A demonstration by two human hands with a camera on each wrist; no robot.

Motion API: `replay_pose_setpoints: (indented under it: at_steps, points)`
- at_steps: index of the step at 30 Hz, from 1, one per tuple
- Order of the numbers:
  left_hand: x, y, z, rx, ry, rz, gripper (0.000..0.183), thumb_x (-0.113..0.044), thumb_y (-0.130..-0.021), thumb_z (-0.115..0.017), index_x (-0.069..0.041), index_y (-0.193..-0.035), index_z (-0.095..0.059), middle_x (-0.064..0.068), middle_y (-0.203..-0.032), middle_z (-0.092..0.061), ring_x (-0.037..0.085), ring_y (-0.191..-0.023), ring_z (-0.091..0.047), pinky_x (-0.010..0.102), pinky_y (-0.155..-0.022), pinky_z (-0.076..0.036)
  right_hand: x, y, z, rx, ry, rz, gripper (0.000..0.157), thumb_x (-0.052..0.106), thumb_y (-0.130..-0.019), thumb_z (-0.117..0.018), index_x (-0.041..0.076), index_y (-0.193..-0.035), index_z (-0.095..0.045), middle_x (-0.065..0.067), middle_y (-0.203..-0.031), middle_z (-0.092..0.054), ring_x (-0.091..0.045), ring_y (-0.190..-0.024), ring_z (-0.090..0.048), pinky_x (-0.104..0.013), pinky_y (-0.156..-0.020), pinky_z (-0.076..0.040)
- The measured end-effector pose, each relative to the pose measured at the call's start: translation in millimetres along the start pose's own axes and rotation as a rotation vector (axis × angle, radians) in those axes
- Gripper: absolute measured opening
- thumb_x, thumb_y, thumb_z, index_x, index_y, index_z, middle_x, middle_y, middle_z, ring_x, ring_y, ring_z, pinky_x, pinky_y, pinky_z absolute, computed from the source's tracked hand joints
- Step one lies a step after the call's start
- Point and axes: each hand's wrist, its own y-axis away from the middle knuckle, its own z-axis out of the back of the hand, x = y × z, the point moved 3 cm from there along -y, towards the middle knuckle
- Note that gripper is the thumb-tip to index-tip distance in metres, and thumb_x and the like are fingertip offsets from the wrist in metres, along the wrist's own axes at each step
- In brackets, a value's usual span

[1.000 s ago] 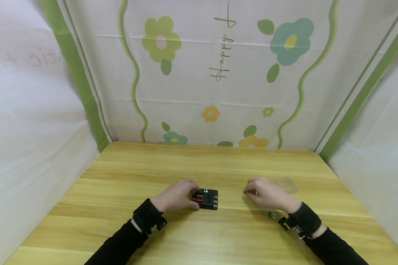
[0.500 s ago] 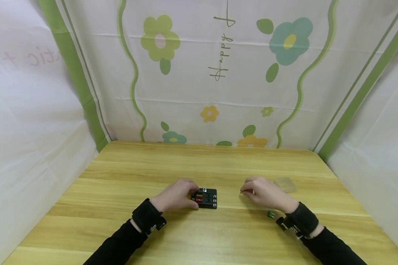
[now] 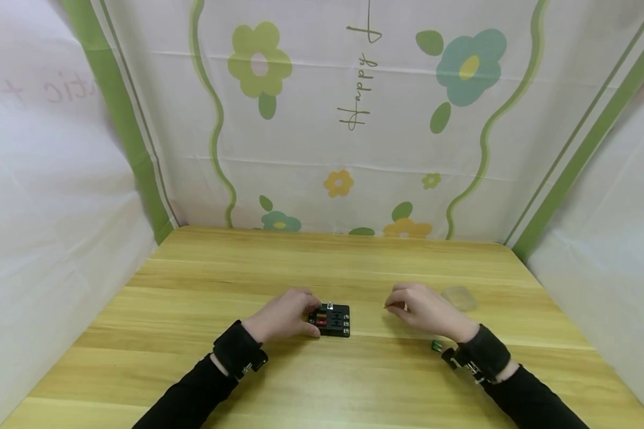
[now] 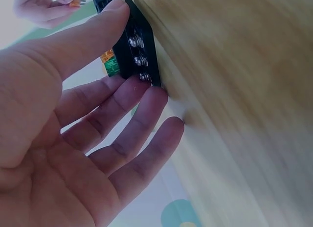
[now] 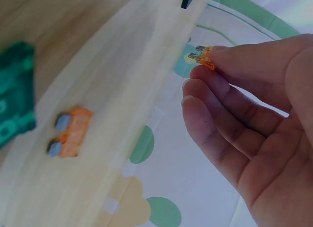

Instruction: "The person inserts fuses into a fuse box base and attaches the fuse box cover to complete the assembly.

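Note:
My left hand (image 3: 284, 316) holds the left end of a black fuse block (image 3: 339, 322) flat on the table, thumb on the near edge and fingers at the far one. Seated in the block are a red blade fuse (image 3: 321, 322) and, in the left wrist view, a green fuse (image 4: 112, 67) beside an orange one (image 4: 106, 55). My right hand (image 3: 426, 308) pinches another orange blade fuse (image 5: 207, 57) between thumb and index finger, its metal prongs pointing out, some way right of the block.
A loose green fuse (image 3: 436, 345) lies near my right wrist. In the right wrist view, a loose orange fuse (image 5: 76, 132) lies on the wooden table (image 3: 279, 387). Behind the right hand is a clear plastic box (image 3: 460, 298). Printed cloth surrounds the table.
My right hand has moved slightly left toward the fuse block, still pinching the orange fuse. The left hand keeps its hold on the block.

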Motion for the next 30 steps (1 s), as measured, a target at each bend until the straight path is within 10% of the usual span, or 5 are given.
replay_pose_setpoints:
  at_steps: [30]
  points:
    - [1.4, 1.4, -3.3, -0.005, -0.002, 0.028, 0.059, -0.035, -0.077, -0.077, -0.004, -0.124, -0.062, -0.002, -0.099, -0.057, 0.005, -0.069, -0.049, 0.021, -0.061, -0.041, 18, -26, -7.9, 0.064, -0.031, -0.022, 0.004, 0.011, -0.088, -0.067, 0.013, -0.086, -0.07, 0.011, -0.081, -0.057, 0.002, -0.065, -0.051, -0.016, -0.057, -0.041]
